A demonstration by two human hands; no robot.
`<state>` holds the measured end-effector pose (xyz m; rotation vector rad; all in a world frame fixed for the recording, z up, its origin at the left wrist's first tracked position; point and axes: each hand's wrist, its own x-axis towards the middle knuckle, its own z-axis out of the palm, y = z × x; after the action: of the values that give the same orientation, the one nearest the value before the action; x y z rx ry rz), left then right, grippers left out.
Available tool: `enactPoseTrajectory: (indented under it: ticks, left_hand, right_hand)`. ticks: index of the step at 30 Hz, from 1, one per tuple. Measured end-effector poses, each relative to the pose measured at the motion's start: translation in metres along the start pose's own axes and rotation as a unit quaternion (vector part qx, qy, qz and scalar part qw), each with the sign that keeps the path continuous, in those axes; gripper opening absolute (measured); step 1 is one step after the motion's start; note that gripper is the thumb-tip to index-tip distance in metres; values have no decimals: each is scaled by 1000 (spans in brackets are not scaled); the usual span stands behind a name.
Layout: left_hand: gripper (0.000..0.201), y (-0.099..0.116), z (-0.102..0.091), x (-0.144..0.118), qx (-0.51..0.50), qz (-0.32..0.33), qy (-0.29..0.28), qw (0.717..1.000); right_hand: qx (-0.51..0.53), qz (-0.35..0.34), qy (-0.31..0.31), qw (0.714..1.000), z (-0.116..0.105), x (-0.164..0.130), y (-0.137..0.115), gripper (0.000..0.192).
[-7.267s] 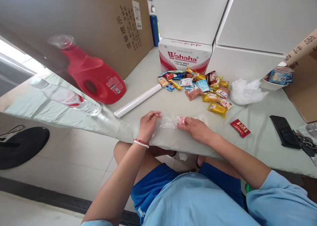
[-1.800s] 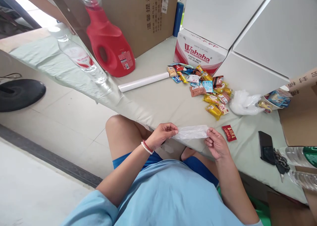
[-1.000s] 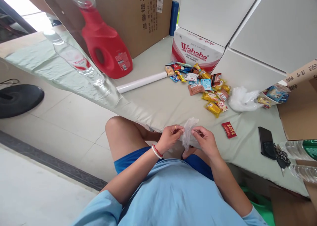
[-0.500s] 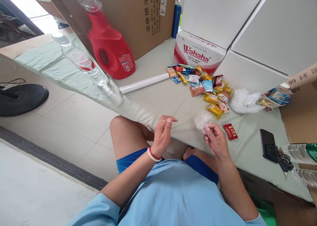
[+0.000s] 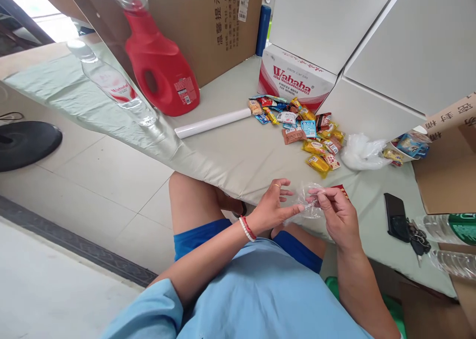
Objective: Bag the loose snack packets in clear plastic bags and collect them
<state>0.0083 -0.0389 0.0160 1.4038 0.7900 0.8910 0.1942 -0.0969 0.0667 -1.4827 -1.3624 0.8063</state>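
My right hand [image 5: 338, 216] pinches a small clear plastic bag [image 5: 307, 194] above the front edge of the table. My left hand [image 5: 273, 209] is beside it, fingers spread, with a fingertip touching the bag's lower part. A red snack packet [image 5: 341, 189] lies on the table just behind my right hand, partly hidden. Farther back lies a pile of several coloured snack packets [image 5: 305, 131].
A white roll [image 5: 213, 123] lies left of the snacks. A red detergent jug [image 5: 158, 64], a water bottle [image 5: 111, 84], a Wahaha carton [image 5: 295, 79], a crumpled plastic bag [image 5: 362, 150], a bowl of packets [image 5: 409, 145], a phone [image 5: 396, 216] and keys [image 5: 418, 235] stand around the table [image 5: 238, 155].
Half a second ago my left hand was apart from the bag, raised and open. It has moved right and now touches the bag, which my right hand has lowered slightly.
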Motion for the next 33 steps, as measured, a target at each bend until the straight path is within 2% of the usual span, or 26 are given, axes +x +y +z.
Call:
enactPoseTrajectory:
  ticks: [1,3,5,6,9,13,16,17,19,21,23,26,28,30,33]
  left_hand:
    - [68,-3,4,-1,-12,-14,-1,1000]
    - [47,-4,7,-1,-23,-15,6,1000]
    - [28,0,3,1,-26,-2,36,999]
    - [27,3,-1,3,-28,2,54,998]
    - [24,11,-12,8,-49,-16,102,993]
    - [24,11,-15,11,-112,-69,148,980]
    - [27,6,-13,12,-148,-71,191,968]
    - [27,5,-12,12,-158,-67,206,963]
    - [28,5,-13,13,-174,-58,234,955]
    - [30,6,-12,13,-192,-50,255,946]
    - [34,7,-10,12,-204,-39,266,941]
    - [38,9,-8,8,-213,-24,263,941]
    - [39,8,-14,5,-211,-30,248,945]
    - [39,7,-29,4,-190,-56,210,957]
    - [37,8,-57,5,-146,-96,165,971]
  right_hand:
    - [51,20,2,998,2,-1,1,17]
    - [118,40,1,992,5,-1,3,19]
    - [137,48,14,989,6,0,6,21]
    - [133,48,26,990,5,2,8,22]
    - [108,49,46,992,-2,5,15,21]
    - [31,57,23,998,-11,11,23,25]
    - [-80,24,89,992,-14,17,29,30]
    - [-87,15,117,989,-13,18,31,34]
    - [-16,26,134,991,-7,18,35,49]
    - [112,83,88,986,7,13,37,70]
    - [190,162,22,968,27,5,39,80]
    - [196,240,-21,951,58,-2,43,66]
    - [186,233,5,955,66,3,46,50]
    - [174,192,54,964,59,16,50,40]
    - [114,107,135,979,30,40,53,32]
